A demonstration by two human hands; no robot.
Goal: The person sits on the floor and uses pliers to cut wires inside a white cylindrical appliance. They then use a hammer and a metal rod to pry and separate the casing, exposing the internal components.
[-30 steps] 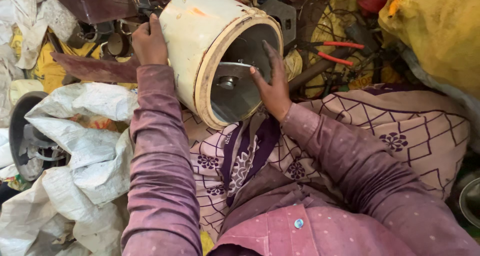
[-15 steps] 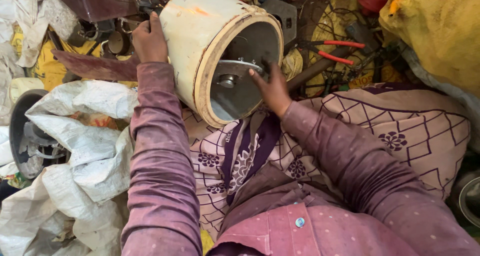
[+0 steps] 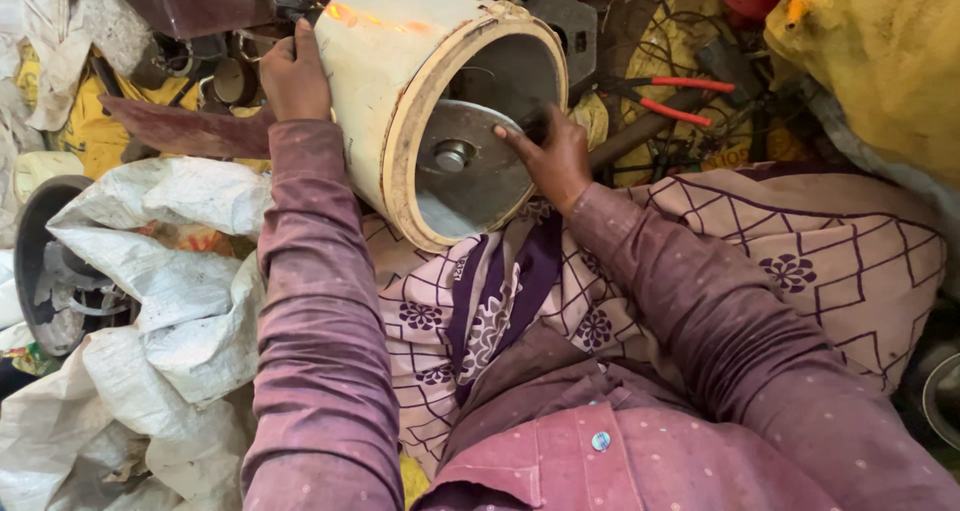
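A cream-coloured cylindrical pot body (image 3: 395,61) lies on its side on my lap, its open end facing me. Inside it sits a round grey metal plate (image 3: 470,166) with a bolt at its centre. My left hand (image 3: 293,71) presses against the outside of the cylinder at its far left. My right hand (image 3: 548,151) reaches into the open mouth, its fingers gripping the right edge of the metal plate. Both sleeves are purple.
A patterned pink and purple cloth (image 3: 800,261) covers my lap. White sacks (image 3: 150,271) lie at the left beside a dark round pan (image 3: 40,271). Red-handled pliers (image 3: 670,96) and scrap metal lie behind, and a yellow sack (image 3: 880,51) sits at the upper right.
My right hand has moved deeper into the cylinder's mouth and closed its fingers on the plate's edge. The left hand has stayed on the outside.
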